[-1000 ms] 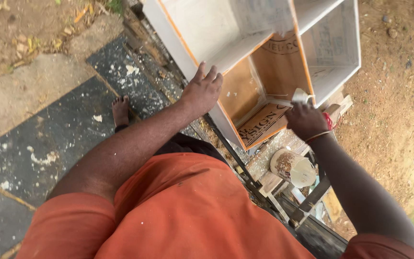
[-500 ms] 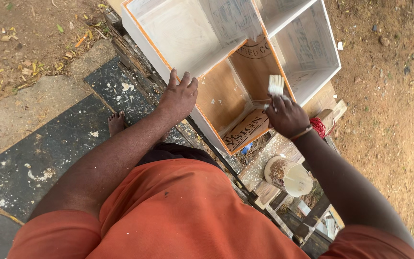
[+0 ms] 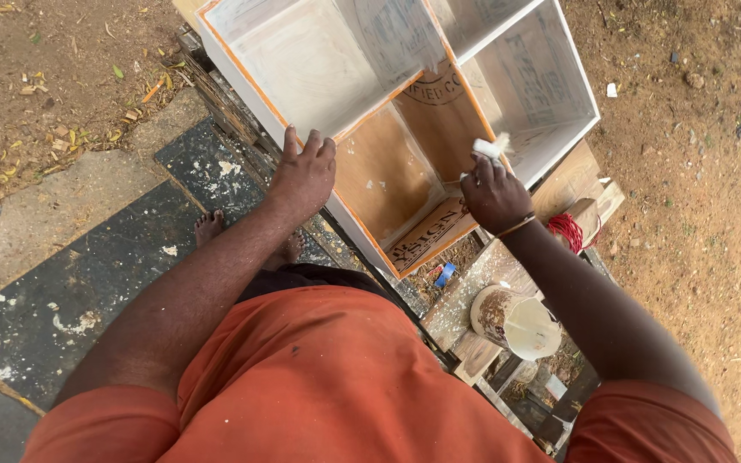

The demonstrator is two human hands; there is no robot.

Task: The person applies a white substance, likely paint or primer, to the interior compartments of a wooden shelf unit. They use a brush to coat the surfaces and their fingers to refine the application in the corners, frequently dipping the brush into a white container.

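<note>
A large open plywood cabinet [image 3: 388, 111], split into compartments with whitened inner walls and orange-edged rims, is seen resting over dark slate paving [image 3: 87, 283] beside bare reddish earth; its near rim is pressed by the left hand [image 3: 304, 174], fingers spread flat and holding nothing, while a white-tipped brush [image 3: 489, 147] is gripped closed in the right hand [image 3: 495, 195] inside the middle compartment; a paint-smeared tub [image 3: 516, 321] of white paint is set below, near a red cord [image 3: 569, 230]
</note>
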